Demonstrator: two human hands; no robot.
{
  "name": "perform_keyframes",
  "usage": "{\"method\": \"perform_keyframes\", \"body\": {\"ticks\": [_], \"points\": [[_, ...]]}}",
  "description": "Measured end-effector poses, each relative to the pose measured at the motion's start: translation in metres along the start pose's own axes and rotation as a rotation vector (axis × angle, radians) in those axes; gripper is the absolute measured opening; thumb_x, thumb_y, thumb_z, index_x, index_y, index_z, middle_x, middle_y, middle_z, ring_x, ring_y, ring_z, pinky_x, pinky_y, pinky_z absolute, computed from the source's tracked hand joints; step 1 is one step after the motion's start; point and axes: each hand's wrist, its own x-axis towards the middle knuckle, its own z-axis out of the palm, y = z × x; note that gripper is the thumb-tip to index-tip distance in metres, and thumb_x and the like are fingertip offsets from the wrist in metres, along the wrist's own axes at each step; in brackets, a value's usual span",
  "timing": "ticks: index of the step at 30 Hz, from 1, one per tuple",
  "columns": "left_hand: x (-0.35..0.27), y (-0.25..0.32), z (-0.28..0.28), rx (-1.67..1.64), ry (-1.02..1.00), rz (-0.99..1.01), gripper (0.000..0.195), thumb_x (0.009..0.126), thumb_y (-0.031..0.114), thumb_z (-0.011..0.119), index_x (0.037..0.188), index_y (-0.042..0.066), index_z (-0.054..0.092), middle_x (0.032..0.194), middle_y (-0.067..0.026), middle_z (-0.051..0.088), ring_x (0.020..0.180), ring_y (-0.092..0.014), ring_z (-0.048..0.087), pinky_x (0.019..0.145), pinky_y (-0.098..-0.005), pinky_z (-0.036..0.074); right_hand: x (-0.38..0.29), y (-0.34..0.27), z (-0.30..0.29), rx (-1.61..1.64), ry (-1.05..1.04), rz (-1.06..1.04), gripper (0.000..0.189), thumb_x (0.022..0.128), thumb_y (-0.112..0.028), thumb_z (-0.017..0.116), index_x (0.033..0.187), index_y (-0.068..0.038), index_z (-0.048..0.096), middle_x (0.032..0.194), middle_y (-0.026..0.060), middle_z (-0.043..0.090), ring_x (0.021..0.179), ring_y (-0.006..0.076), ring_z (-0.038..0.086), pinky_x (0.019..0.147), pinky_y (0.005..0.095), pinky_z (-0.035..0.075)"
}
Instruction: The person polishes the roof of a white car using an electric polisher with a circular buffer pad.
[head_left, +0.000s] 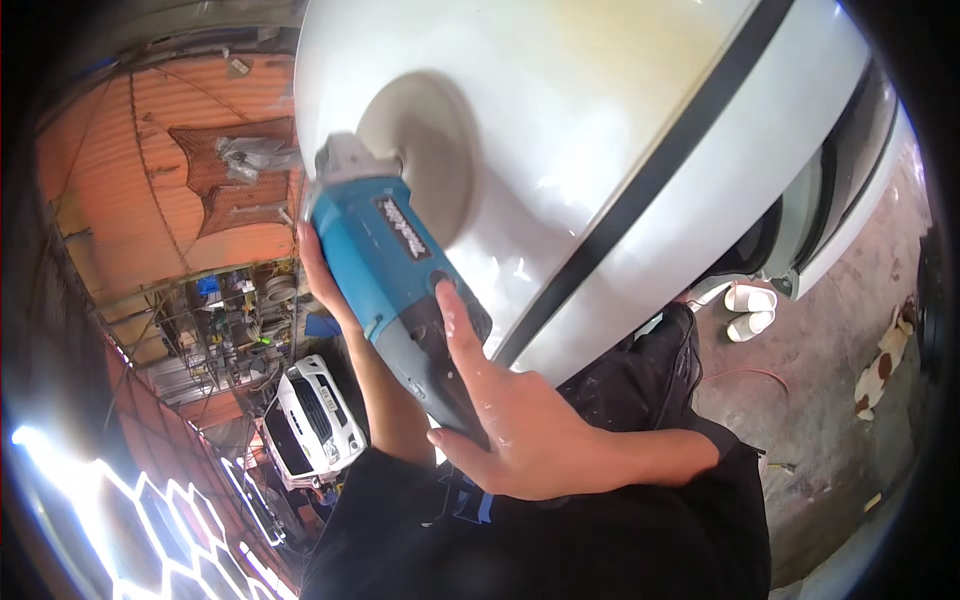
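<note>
A teal and black Makita rotary polisher lies against the glossy white roof of a vehicle. Its round, pale polishing pad faces the paint and looks blurred. My right hand grips the rear body, the index finger stretched along the casing to a round button. At the tool's left side, near the metal head, is my left hand, wrapped around the far side; most of its fingers are hidden behind the casing. A black trim strip runs diagonally beside the pad's area.
An open vehicle door stands at right, near white slippers. A brown-and-white dog lies on the concrete floor, where a thin red hose runs. Another white car, cluttered shelves and bright hexagonal lights are at left.
</note>
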Motion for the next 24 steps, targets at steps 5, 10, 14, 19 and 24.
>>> {"method": "perform_keyframes", "body": {"ticks": [5, 10, 14, 19, 24], "points": [[-0.027, -0.007, -0.068, -0.045, 0.151, -0.063, 0.067, 0.100, 0.060, 0.041, 0.129, 0.003, 0.060, 0.113, -0.0132, 0.068, 0.097, -0.022, 0.068, 0.084, -0.0352, 0.057, 0.020, 0.018, 0.016, -0.027, -0.166, 0.011, 0.110, 0.089, -0.015, 0.066, 0.158, -0.002, -0.019, 0.088, 0.0296, 0.061, 0.077, 0.0498, 0.062, 0.075, 0.0498, 0.049], [-0.013, -0.013, -0.074, -0.156, 0.151, -0.099, 0.071, 0.100, 0.061, 0.039, 0.132, 0.001, 0.058, 0.117, -0.0156, 0.068, 0.101, -0.025, 0.067, 0.087, -0.0380, 0.056, 0.040, 0.020, 0.014, -0.023, -0.184, 0.029, 0.109, 0.089, -0.016, 0.066, 0.158, -0.003, -0.018, 0.088, 0.0318, 0.063, 0.078, 0.0491, 0.064, 0.076, 0.0480, 0.050], [0.025, -0.004, -0.048, -0.148, 0.001, -0.100, 0.068, 0.100, 0.058, 0.041, 0.133, 0.001, 0.058, 0.117, -0.0155, 0.067, 0.103, -0.024, 0.067, 0.089, -0.0378, 0.056, 0.045, -0.008, 0.001, -0.015, -0.059, 0.035, 0.108, 0.089, -0.015, 0.066, 0.158, -0.003, -0.016, 0.089, 0.0312, 0.064, 0.076, 0.0483, 0.065, 0.076, 0.0515, 0.051], [0.075, -0.006, -0.003, -0.059, -0.152, -0.052, 0.063, 0.102, 0.054, 0.042, 0.132, 0.001, 0.058, 0.117, -0.0149, 0.068, 0.103, -0.023, 0.067, 0.089, -0.0361, 0.055, 0.048, -0.017, -0.012, -0.112, 0.090, -0.050, 0.110, 0.089, -0.011, 0.066, 0.155, 0.005, -0.021, 0.161, 0.0404, 0.006, 0.142, 0.0499, 0.038, 0.112, 0.0392, 0.038], [0.071, -0.005, -0.007, -0.058, -0.169, -0.042, 0.058, 0.103, 0.050, 0.044, 0.132, 0.001, 0.059, 0.116, -0.0144, 0.068, 0.103, -0.021, 0.067, 0.090, -0.0344, 0.055, 0.048, -0.013, -0.009, -0.126, 0.096, -0.077, 0.110, 0.089, -0.012, 0.066, 0.155, 0.005, -0.021, 0.164, 0.0362, -0.002, 0.142, 0.0500, 0.037, 0.112, 0.0402, 0.037]]}}
